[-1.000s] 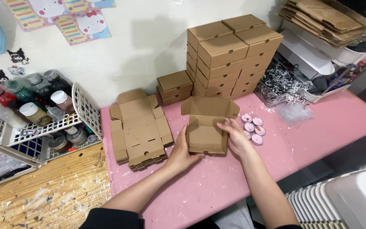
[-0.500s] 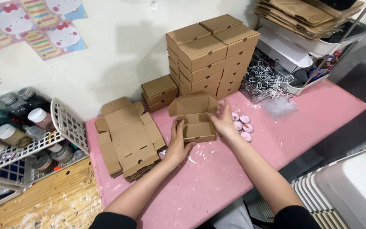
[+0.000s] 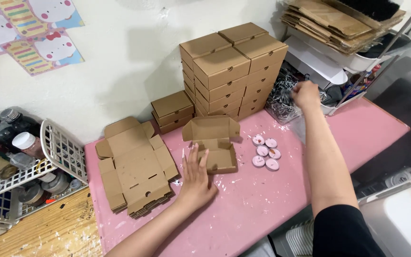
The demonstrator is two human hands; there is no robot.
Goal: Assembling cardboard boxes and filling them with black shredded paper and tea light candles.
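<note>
An open brown cardboard box (image 3: 215,143) with its lid up stands on the pink table (image 3: 262,204). My left hand (image 3: 197,176) lies flat on the table, fingers apart, touching the box's left side. My right hand (image 3: 305,94) is stretched to the back right, over a clear bag of shredded paper filler (image 3: 284,97); its fingers curl down and whether they grip anything is hidden. Several small round pink pieces (image 3: 265,152) lie just right of the box.
A pile of flat unfolded boxes (image 3: 134,166) lies at the left. Tall stacks of closed boxes (image 3: 231,71) and a short stack (image 3: 173,110) stand at the wall. A white wire basket (image 3: 63,152) of jars is far left; a shelf of flat cardboard (image 3: 338,21) top right.
My right hand left the box and reached to the back right toward the shredded filler. My left hand stays at the box's left side.
</note>
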